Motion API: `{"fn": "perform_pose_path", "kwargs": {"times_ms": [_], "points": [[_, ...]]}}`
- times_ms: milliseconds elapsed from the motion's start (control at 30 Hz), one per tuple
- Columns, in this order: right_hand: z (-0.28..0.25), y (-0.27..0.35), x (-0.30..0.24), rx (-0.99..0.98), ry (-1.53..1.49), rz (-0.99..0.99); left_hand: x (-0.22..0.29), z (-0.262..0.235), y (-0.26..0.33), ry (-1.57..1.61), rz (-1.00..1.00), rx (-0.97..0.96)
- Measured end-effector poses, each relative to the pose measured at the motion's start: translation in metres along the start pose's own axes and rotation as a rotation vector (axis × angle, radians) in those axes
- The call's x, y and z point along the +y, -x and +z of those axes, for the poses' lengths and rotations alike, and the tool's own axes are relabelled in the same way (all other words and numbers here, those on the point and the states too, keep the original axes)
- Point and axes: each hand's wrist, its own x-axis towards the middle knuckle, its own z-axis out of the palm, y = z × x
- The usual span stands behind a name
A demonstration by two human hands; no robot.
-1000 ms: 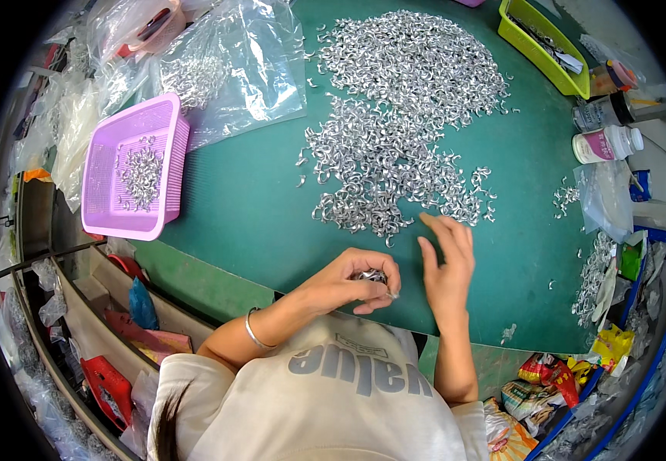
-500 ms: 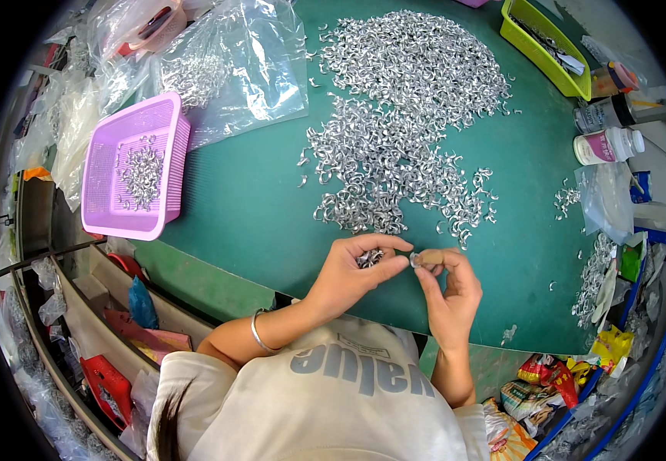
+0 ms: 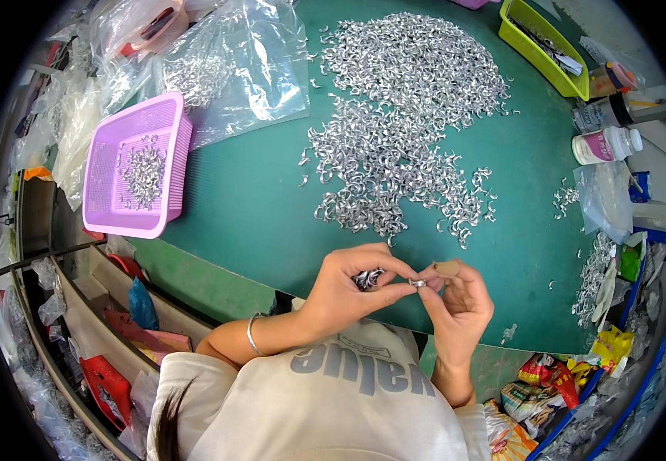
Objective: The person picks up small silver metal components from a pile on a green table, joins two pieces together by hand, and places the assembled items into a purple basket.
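Holding a small bunch of silver metal clips (image 3: 367,278) in the curled left hand (image 3: 346,292), the person meets it with the right hand (image 3: 460,303), whose thumb and forefinger are pinching a single clip (image 3: 418,283) right between the two hands, just above the near edge of the green bench (image 3: 256,207). My guess for doing this bit well: keep the hands close over the bench so a dropped piece lands on the mat, hold the loose ones cupped so they don't spill, and turn the single one with the fingertips only, since they're tiny and springy looking. Counting things: one big heap of clips (image 3: 402,115) spread across the middle, way too many to count, one pink basket (image 3: 137,165) with a small pile inside on the left, one yellow-green tray (image 3: 542,48) at the far right, two little bottles (image 3: 606,131) beside it, and a few clear plastic bags (image 3: 233,65) at the far left; I can't tell exactly how many bags.
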Motion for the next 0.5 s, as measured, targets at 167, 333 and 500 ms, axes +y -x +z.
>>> {"fn": "perform_pose_path", "kwargs": {"times_ms": [167, 333, 500], "points": [[0.0008, 0.0012, -0.0009, 0.001, 0.012, -0.085, -0.0004, -0.0001, 0.0034, -0.059, 0.075, 0.006], [0.0020, 0.0029, -0.0016, 0.017, 0.117, -0.214, 0.0006, -0.0005, 0.0049, -0.078, 0.124, 0.005], [0.0031, 0.0031, -0.0033, 0.020, 0.159, -0.250, -0.0004, 0.0001, 0.0059, -0.082, 0.137, 0.011]]}}
